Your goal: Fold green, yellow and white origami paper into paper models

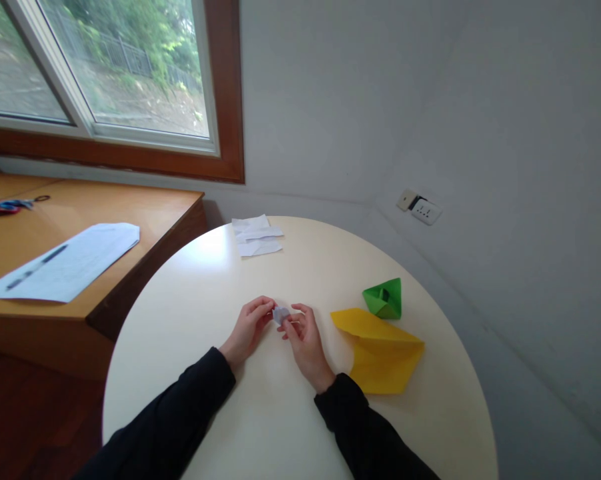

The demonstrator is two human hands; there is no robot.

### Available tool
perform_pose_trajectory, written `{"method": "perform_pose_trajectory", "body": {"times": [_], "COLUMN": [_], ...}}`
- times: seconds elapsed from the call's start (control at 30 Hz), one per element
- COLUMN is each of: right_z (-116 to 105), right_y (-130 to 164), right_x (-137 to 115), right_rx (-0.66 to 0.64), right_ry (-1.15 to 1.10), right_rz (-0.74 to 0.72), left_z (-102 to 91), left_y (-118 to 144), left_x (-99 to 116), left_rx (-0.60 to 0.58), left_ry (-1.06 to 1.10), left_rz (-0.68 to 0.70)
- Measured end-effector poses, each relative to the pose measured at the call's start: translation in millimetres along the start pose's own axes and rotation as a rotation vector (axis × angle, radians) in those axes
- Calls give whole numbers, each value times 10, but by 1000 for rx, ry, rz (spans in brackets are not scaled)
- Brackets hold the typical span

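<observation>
My left hand [249,328] and my right hand [304,340] meet over the middle of a round cream table [210,280]. Both pinch a tiny pale folded paper piece [280,315] between their fingertips, just above the tabletop. Both arms wear black sleeves. A folded yellow paper shape [380,350] lies to the right of my right hand. A smaller green folded paper shape [384,299] stands just behind the yellow one.
Several white paper scraps [256,236] lie at the table's far edge. A wooden desk [130,267] on the left carries a white sheet with a pen [63,263] and scissors [5,207]. A window is above it. A wall socket [425,211] sits at the right.
</observation>
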State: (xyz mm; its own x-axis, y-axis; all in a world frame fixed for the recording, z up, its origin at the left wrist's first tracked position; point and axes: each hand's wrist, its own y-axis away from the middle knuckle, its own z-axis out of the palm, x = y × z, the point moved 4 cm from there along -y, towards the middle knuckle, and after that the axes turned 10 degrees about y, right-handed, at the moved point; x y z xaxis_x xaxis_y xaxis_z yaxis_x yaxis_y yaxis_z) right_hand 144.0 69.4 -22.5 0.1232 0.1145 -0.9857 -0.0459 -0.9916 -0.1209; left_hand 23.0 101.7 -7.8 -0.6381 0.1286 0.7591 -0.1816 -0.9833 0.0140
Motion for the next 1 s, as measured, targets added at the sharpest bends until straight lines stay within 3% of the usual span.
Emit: {"method": "perform_pose_trajectory", "body": {"times": [0.43,0.77,1.0], "right_z": [-21,-15,-79], "right_y": [4,8,4], "right_x": [-59,-31,-38], "right_rx": [56,27,136], "right_ry": [47,104,101], "right_rz": [-23,-29,-15], "left_z": [15,22,27], "left_y": [27,31,27], "left_x": [-38,-17,-2], "left_rx": [-115,-46,-14], "left_ry": [-224,-169,-117], "left_rz": [-5,-20,-19]}}
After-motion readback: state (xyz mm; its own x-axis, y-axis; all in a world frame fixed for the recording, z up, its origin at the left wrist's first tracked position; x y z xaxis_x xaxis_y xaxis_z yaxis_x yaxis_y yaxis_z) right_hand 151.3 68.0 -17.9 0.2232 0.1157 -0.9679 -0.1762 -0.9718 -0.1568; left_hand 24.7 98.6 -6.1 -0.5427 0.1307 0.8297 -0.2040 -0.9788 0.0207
